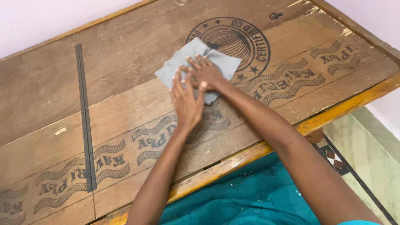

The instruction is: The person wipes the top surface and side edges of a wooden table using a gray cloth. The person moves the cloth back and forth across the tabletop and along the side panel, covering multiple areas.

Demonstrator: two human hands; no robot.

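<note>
Pale lilac wall is seen behind a broad wooden worktop made of brown plywood panels, its surface matt, scratched and worn. Dark stamped markings are spread over the wood: a round seal with stars and curved lines toward twelve o'clock, and bands of wavy ribbon print running from eight o'clock up to two o'clock. A long, narrow dark metal strip, resembling a hinge, is laid across the boards at nine o'clock. The near edge of the worktop is trimmed with a lighter, yellowish, glossy wood.

A grey cloth, soft, crumpled and roughly square, is found just above the centre of the view, lying flat on the worktop and overlapping the lower left of the round seal. The left hand is spread open, palm down, fingers extended onto the cloth's lower edge. The right hand is likewise laid open and flat on the cloth, its fingers pointing toward ten o'clock, touching the fingertips of the left hand. Nothing is gripped by either; the cloth is pressed down beneath both.

Teal fabric with small beads is visible at six o'clock, and patterned floor tiles in pale green with a dark border at four o'clock.
</note>
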